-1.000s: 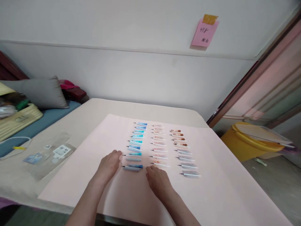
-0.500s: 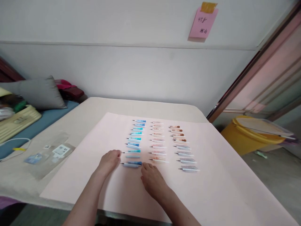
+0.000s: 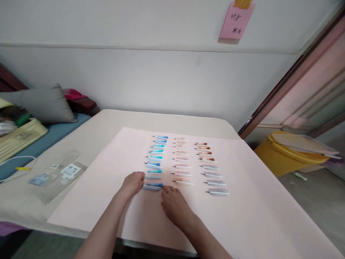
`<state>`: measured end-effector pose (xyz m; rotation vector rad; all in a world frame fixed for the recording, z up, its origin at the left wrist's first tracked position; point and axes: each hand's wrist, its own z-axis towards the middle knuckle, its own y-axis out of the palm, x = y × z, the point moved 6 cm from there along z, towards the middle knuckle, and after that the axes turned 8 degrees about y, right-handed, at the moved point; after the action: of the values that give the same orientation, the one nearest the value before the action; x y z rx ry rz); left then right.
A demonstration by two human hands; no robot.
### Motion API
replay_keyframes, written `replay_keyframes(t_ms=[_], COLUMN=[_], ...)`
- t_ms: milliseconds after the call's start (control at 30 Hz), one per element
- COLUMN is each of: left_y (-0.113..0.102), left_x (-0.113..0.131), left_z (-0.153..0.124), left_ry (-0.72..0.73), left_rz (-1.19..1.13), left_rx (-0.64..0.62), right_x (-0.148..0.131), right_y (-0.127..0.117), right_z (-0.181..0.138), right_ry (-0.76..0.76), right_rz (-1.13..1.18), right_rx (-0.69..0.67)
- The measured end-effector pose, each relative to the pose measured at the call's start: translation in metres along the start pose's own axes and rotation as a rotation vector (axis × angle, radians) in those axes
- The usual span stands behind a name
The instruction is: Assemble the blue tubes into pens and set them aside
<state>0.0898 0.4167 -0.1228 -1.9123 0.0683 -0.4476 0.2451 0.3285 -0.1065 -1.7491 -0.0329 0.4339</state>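
A pale pink sheet [image 3: 242, 216] covers the table, with three columns of small pen-like items on it. The left column is blue [image 3: 156, 157], the middle one pinkish [image 3: 181, 158], the right one brown and grey [image 3: 208, 167]. My left hand [image 3: 132, 184] rests on the sheet with its fingertips at the left end of the nearest blue item [image 3: 152, 186]. My right hand [image 3: 174, 205] lies just below that item's right end, fingertips touching or almost touching it. Whether either hand pinches the item is hidden.
A clear plastic bag [image 3: 58, 174] with labels lies on the beige table [image 3: 113, 122] at the left. Beyond it are a grey pillow [image 3: 45, 104] and a yellow case [image 3: 18, 138]. A yellow bin [image 3: 285, 156] stands on the floor at right. A pink note [image 3: 235, 21] hangs on the wall.
My left hand has moved right to the nearest blue item's left end. My right hand has shifted left, up to its right end. The view has drifted slightly.
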Motion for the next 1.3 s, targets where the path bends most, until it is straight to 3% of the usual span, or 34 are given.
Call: replay_keyframes(t_ms=[633,933,1300], left_y=[0.002,-0.023,-0.014], left_x=[0.010,0.002,0.020], left_z=[0.002,-0.021,-0.031], left_ry=[0.065,0.013,0.141], left_rz=[-0.011,0.048,0.018], left_rx=[0.006,0.091,0.065], right_x=[0.000,0.010,0.004], right_y=[0.004,-0.004,0.004], right_z=[0.000,0.005,0.004], right_ry=[-0.036,0.027,0.060], right_rz=[-0.027,-0.060,-0.046], right_rx=[0.037,0.011,0.085])
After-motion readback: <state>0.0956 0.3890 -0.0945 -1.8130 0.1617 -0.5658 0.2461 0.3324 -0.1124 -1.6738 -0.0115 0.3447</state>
